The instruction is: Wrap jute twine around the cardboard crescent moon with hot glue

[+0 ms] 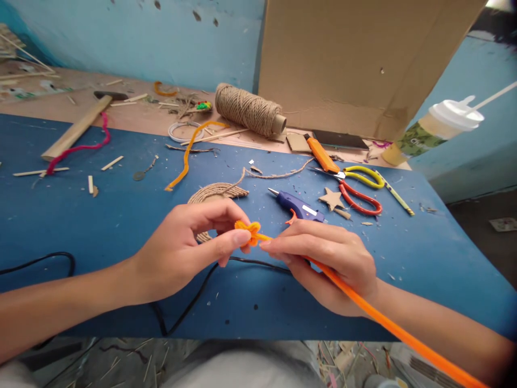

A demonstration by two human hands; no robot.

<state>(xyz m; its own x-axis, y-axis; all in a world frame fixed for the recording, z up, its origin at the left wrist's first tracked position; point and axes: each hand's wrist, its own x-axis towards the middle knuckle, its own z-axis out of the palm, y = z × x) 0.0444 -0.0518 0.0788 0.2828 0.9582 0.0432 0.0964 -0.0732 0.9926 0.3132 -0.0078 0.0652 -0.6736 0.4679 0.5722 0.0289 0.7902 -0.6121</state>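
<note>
An orange pipe cleaner [363,303] is bent at one end into a small flower-like cluster of loops. My left hand [189,250] pinches those loops between thumb and fingers. Just beside them, my right hand [335,258] grips the straight part, and its long tail runs over my right wrist toward the lower right corner. Behind my left hand lies a curved piece wrapped in twine [214,191], partly hidden by my fingers. A blue glue gun [299,205] rests beyond my right hand, which covers part of it.
Scissors [361,196], an orange cutter [321,153], a cardboard star [332,199] and a pencil [398,196] lie at right. A twine spool [248,110] and lidded cup [436,132] stand farther back. A hammer [81,126] lies at left. A black cord [194,302] crosses the front.
</note>
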